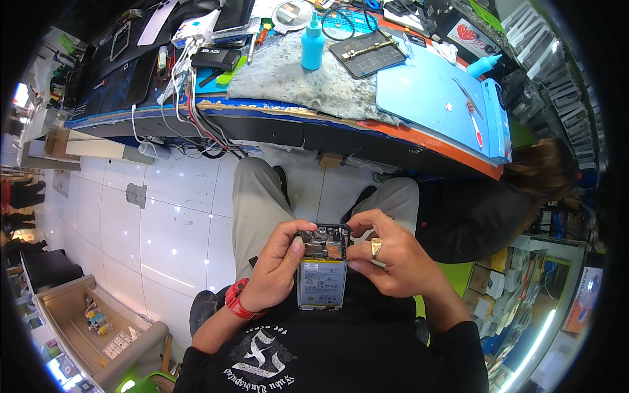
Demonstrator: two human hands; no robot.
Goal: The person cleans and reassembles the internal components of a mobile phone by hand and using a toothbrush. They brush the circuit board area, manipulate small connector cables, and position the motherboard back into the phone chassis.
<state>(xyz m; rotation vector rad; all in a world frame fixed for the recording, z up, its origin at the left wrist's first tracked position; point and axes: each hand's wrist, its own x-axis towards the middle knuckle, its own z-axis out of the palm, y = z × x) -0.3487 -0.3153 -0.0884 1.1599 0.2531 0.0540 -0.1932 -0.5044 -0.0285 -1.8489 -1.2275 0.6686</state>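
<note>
An opened smartphone point(322, 243) is held over my lap, its circuit board bare at the top end. Below the board lies a grey flat battery point(322, 285) with a yellow strip along its upper edge. My left hand point(278, 267) grips the phone's left side, thumb bent over the board's edge. At the upper right edge, my right hand point(392, 257) pinches the phone with its fingers curled. Whether a small part is also between those fingertips cannot be seen.
Ahead stands a workbench with a light-blue mat point(419, 98), blue squeeze bottle point(313, 47), dark board holder point(368, 54) and bundled cables point(187, 85). Another person point(481, 203) sits close on the right, beside a glass display case point(524, 308). A beige tray-like counter point(98, 327) is at lower left.
</note>
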